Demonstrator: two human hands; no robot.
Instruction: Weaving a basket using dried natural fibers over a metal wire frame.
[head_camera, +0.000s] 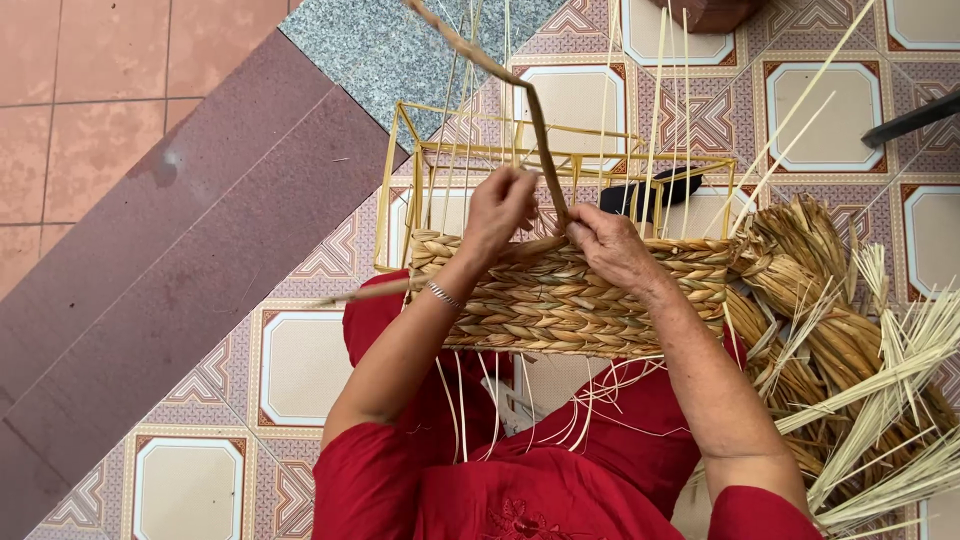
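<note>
Gripping braided strand (520, 95), both hands (500, 210) raised

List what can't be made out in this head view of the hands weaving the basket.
- Palm and fingertips of the left hand: turned away, curled over the basket rim.
- Fingertips of the right hand: tucked into the weave around the strand.
- Top of that strand: cut off by the upper edge.
- Black object: partly hidden behind the yellow frame and upright straws.
- Straw bundle: cut off by the right edge.
</note>
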